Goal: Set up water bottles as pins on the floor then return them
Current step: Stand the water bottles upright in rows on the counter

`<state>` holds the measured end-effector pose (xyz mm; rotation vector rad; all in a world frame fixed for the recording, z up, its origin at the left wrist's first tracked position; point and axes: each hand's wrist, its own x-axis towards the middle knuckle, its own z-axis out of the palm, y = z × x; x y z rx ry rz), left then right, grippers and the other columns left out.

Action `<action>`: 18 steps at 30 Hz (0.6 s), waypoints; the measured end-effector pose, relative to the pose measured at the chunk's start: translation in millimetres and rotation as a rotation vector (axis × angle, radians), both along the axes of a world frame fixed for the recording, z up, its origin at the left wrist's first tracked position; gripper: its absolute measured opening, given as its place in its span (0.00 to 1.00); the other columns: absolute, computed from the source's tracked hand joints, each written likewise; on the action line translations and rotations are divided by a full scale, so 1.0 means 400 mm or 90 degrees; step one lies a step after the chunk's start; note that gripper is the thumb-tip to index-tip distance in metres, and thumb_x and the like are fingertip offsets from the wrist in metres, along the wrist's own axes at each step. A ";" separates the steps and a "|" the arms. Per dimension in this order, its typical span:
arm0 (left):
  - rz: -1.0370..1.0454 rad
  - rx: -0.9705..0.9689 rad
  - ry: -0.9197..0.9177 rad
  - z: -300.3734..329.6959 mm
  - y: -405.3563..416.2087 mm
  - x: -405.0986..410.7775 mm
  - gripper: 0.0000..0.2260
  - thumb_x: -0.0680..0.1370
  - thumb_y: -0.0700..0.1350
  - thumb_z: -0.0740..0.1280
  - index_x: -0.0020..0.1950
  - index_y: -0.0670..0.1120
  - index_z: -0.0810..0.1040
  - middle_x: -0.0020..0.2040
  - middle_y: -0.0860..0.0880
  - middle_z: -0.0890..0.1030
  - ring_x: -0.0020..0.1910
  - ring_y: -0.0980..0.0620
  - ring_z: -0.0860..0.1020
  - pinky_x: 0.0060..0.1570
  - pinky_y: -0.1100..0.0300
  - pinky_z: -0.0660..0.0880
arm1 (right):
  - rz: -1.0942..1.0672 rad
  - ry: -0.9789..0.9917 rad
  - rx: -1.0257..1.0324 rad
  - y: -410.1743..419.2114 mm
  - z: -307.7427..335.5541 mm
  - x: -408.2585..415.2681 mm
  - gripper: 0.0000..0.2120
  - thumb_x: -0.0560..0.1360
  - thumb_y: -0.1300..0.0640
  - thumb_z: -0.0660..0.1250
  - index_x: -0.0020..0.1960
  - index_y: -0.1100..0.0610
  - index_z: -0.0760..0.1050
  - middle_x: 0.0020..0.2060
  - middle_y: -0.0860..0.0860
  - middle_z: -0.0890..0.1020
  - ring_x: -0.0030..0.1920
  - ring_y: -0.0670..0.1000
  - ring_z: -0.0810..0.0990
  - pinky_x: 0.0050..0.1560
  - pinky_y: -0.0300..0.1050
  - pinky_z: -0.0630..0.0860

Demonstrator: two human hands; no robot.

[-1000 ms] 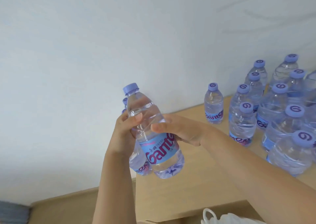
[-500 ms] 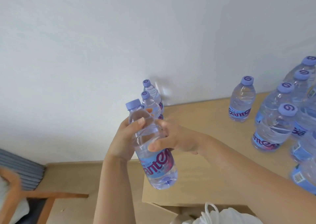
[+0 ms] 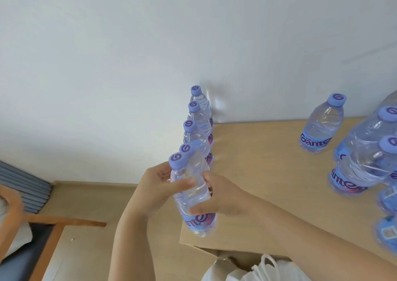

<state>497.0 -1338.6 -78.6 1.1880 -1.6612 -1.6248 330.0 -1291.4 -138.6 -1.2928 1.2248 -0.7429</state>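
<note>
Bottle [image 3: 191,195] lowered since before, gripped by both hands [image 3: 154,186] [image 3: 221,197]; row [image 3: 198,121] at 12 now visible; tan worktop [image 3: 257,173], white wall [image 3: 129,55]

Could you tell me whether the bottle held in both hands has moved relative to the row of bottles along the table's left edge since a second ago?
Yes. The held bottle now sits nearer the row of bottles, its cap close beside the nearest row cap.
</note>
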 end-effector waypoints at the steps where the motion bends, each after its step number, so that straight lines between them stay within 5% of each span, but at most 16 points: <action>1: -0.002 0.010 -0.033 -0.016 0.003 0.008 0.18 0.58 0.48 0.76 0.47 0.53 0.85 0.46 0.51 0.85 0.46 0.57 0.82 0.41 0.69 0.75 | -0.031 0.039 0.000 0.004 -0.025 0.003 0.26 0.58 0.47 0.77 0.53 0.47 0.72 0.50 0.46 0.82 0.52 0.48 0.81 0.55 0.51 0.78; 4: 0.016 0.030 -0.086 -0.062 0.018 0.013 0.19 0.60 0.43 0.75 0.50 0.51 0.83 0.47 0.54 0.85 0.48 0.59 0.81 0.42 0.71 0.74 | -0.058 0.055 -0.018 0.011 -0.073 0.015 0.25 0.60 0.52 0.77 0.54 0.50 0.73 0.48 0.46 0.82 0.50 0.48 0.81 0.53 0.52 0.78; 9: 0.036 0.022 -0.090 -0.075 0.009 0.016 0.19 0.65 0.34 0.76 0.50 0.53 0.82 0.48 0.56 0.85 0.47 0.62 0.81 0.41 0.72 0.74 | -0.074 0.026 -0.097 -0.003 -0.077 0.042 0.13 0.62 0.60 0.74 0.43 0.53 0.74 0.36 0.57 0.81 0.33 0.49 0.78 0.34 0.47 0.75; 12: 0.027 0.022 -0.085 -0.078 0.014 0.018 0.21 0.63 0.34 0.77 0.53 0.52 0.81 0.48 0.56 0.84 0.47 0.62 0.81 0.42 0.72 0.74 | -0.114 0.030 -0.158 -0.001 -0.086 0.064 0.13 0.62 0.63 0.76 0.43 0.55 0.76 0.34 0.54 0.81 0.36 0.54 0.79 0.37 0.50 0.77; 18: 0.081 0.012 -0.055 -0.088 0.024 0.028 0.21 0.67 0.28 0.73 0.51 0.51 0.82 0.48 0.53 0.85 0.47 0.61 0.82 0.41 0.71 0.74 | -0.168 0.093 -0.164 0.014 -0.101 0.064 0.25 0.61 0.58 0.79 0.51 0.62 0.71 0.48 0.56 0.78 0.48 0.54 0.77 0.48 0.55 0.75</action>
